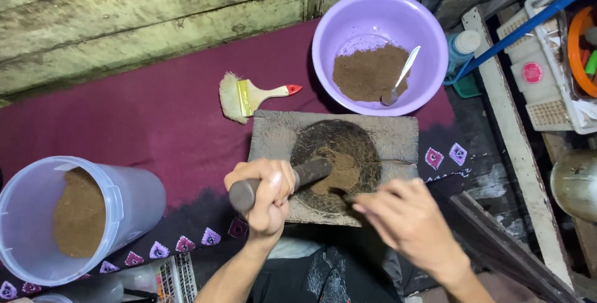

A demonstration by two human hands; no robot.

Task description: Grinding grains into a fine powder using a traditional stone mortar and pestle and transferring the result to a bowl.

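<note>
Quick count — one stone mortar slab (334, 141), one pestle (298, 175), one purple bowl (379, 23) with one spoon (401, 76) in it. One paintbrush (249, 96), one clear plastic tub (74, 216). Brown powder sits in three places — bowl, tub, mortar. Two hands in view.

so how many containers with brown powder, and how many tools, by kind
Purple plastic bowl: 1
Clear plastic tub: 1
Stone grinding slab: 1
Dark stone pestle, in left hand: 1
Metal spoon: 1
Wooden-handled paintbrush: 1
Total: 6
</note>
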